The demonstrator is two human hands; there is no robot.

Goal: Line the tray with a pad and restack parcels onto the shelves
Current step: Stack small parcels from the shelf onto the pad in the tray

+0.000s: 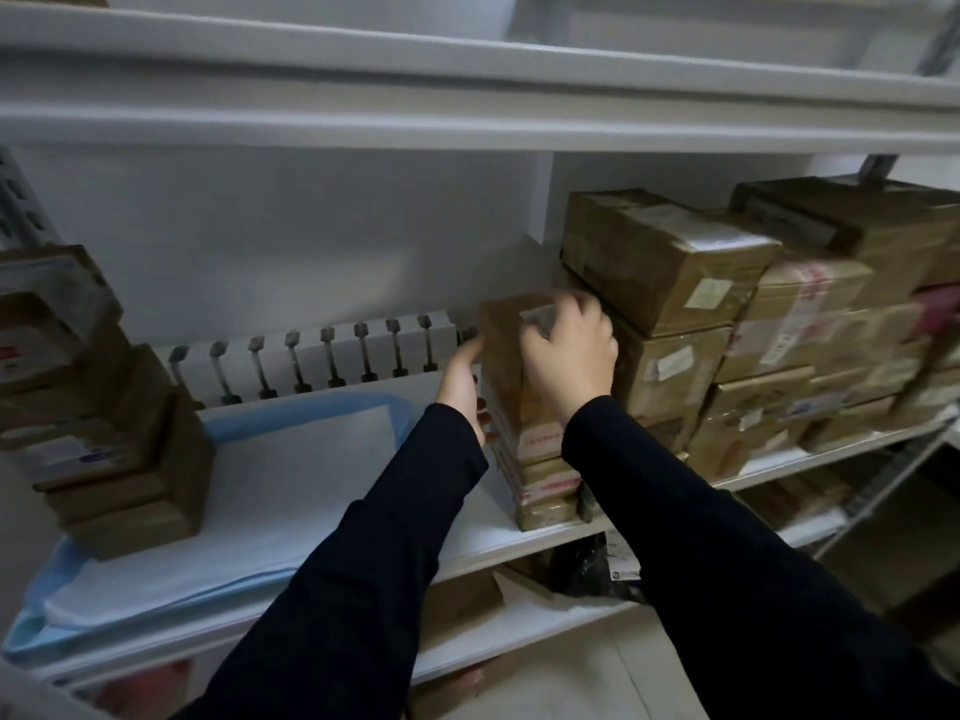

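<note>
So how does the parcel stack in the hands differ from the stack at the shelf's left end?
The middle stack is gripped by the left hand and right hand; the left stack is untouched. The left stack sits on the pad in the tray; the middle stack apparently stands on the shelf beside it. Both are brown taped parcels.

Head cam, close, looks fwd/down at shelf (pixel 488 543); edges prob. warped.
</note>
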